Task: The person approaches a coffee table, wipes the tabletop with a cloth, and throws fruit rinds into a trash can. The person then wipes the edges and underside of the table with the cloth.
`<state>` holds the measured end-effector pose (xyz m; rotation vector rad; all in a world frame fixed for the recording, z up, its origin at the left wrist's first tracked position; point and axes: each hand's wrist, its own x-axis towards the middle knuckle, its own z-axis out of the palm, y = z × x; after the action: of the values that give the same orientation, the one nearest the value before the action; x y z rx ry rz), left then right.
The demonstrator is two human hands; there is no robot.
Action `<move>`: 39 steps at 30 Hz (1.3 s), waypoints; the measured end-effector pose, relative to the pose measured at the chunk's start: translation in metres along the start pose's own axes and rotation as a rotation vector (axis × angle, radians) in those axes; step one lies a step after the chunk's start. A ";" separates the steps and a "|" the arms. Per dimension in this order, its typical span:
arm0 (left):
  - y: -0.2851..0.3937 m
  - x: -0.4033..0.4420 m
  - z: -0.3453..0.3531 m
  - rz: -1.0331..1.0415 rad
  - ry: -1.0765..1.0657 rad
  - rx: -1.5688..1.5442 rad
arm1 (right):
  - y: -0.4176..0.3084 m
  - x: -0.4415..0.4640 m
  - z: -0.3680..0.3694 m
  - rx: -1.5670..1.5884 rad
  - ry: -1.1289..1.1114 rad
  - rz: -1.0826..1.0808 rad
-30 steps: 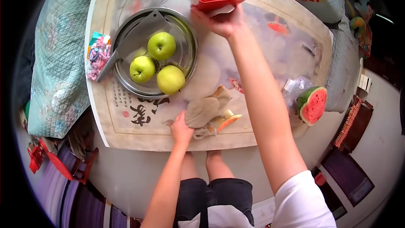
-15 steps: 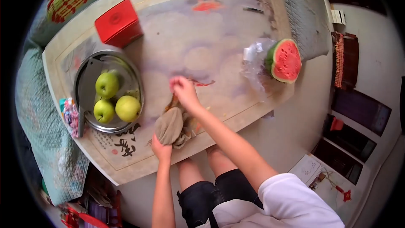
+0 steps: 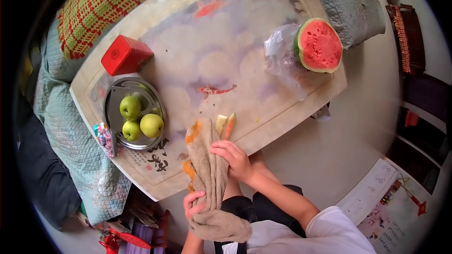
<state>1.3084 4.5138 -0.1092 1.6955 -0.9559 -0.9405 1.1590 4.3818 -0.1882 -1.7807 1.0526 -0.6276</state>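
A brownish-grey towel with orange patches along one edge hangs lengthwise between my hands, over the table's near edge and my lap. My left hand is closed around its lower part, and a thick fold droops below that hand. Higher up, my right hand grips the towel's right side with bent fingers; the thumb is hidden. Just beyond my right hand, a pale cut piece and a slim orange-and-pale piece lie on the table, their kind unclear.
Three green apples sit in a round metal tray at left, with a grey handle at its rim. Behind stands a red box. A cut watermelon rests beside clear plastic at right.
The towel was bunched on the table and is now lifted toward my body, stretched out. My right hand came back from beyond it onto the cloth. The view has turned.
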 end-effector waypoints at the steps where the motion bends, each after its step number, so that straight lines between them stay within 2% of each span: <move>1: 0.004 -0.002 -0.003 0.066 -0.013 0.080 | -0.008 0.001 -0.005 0.009 0.048 0.020; 2: 0.010 -0.003 -0.007 0.038 -0.009 0.207 | -0.024 0.010 -0.013 -0.012 0.232 -0.011; 3: 0.016 -0.005 -0.010 0.010 -0.009 0.337 | -0.024 0.010 -0.021 -0.006 0.242 -0.010; 4: 0.026 -0.002 -0.011 -0.019 -0.012 0.464 | -0.022 0.008 -0.033 -0.146 0.230 -0.177; 5: 0.035 0.001 -0.006 -0.150 0.094 0.262 | -0.020 0.006 -0.046 -0.290 0.215 -0.338; 6: 0.044 0.005 0.000 -0.279 0.196 0.059 | -0.016 0.007 -0.057 -0.405 0.206 -0.397; 10: 0.089 0.033 0.018 -0.356 0.141 0.463 | -0.007 -0.015 -0.089 -0.303 0.243 -0.325; 13: 0.077 0.015 0.013 -0.114 -0.038 0.655 | 0.017 -0.024 -0.101 -0.286 0.261 -0.234; 14: 0.076 0.011 0.013 -0.077 -0.066 0.656 | 0.019 -0.028 -0.106 -0.280 0.292 -0.171; 16: 0.085 0.008 0.020 -0.145 0.038 0.428 | 0.024 -0.032 -0.118 -0.245 0.396 -0.142; 17: 0.093 0.008 0.018 -0.219 0.069 0.233 | 0.022 -0.039 -0.122 -0.199 0.487 -0.106; 19: 0.106 0.006 0.021 -0.390 0.206 0.165 | 0.019 -0.044 -0.132 -0.141 0.499 -0.045; 21: 0.111 0.008 0.023 -0.323 0.224 0.125 | 0.017 -0.045 -0.143 -0.024 0.440 0.026; 22: 0.117 0.010 0.027 -0.240 0.318 0.180 | 0.018 -0.047 -0.152 0.022 0.312 0.054; 23: 0.121 0.010 0.027 -0.190 0.369 0.184 | 0.014 -0.043 -0.156 0.040 0.311 0.041; 25: 0.130 0.009 0.026 -0.129 0.432 0.200 | 0.002 -0.023 -0.171 0.290 0.165 0.228; 26: 0.139 0.011 0.029 -0.167 0.362 0.163 | 0.007 -0.020 -0.177 0.472 -0.005 0.194; 27: 0.152 0.014 0.033 -0.112 0.267 0.196 | 0.002 -0.015 -0.176 0.477 -0.017 0.174; 29: 0.182 0.026 0.046 0.008 0.081 0.245 | -0.023 0.010 -0.172 0.873 -0.144 0.038; 31: 0.219 0.039 0.056 0.119 -0.158 0.317 | -0.055 0.036 -0.177 0.850 -0.301 -0.033; 32: 0.233 0.043 0.057 0.189 -0.235 0.364 | -0.074 0.043 -0.176 0.937 -0.197 -0.023; 33: 0.251 0.048 0.059 0.263 -0.298 0.437 | -0.081 0.050 -0.185 0.924 -0.228 -0.044; 35: 0.277 0.043 0.054 0.227 -0.319 0.630 | -0.088 0.064 -0.202 0.741 -0.619 0.002; 36: 0.283 0.039 0.051 0.226 -0.252 0.679 | -0.093 0.061 -0.205 0.757 -0.496 -0.062; 38: 0.291 0.034 0.037 0.229 -0.147 0.794 | -0.105 0.052 -0.220 0.743 -0.373 0.072; 39: 0.292 0.030 0.028 0.232 -0.085 0.904 | -0.109 0.049 -0.228 0.741 -0.400 0.063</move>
<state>1.2430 4.4032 0.1564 2.1982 -1.7635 -0.4266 1.0476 4.2541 0.0059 -1.1454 0.4984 -0.5020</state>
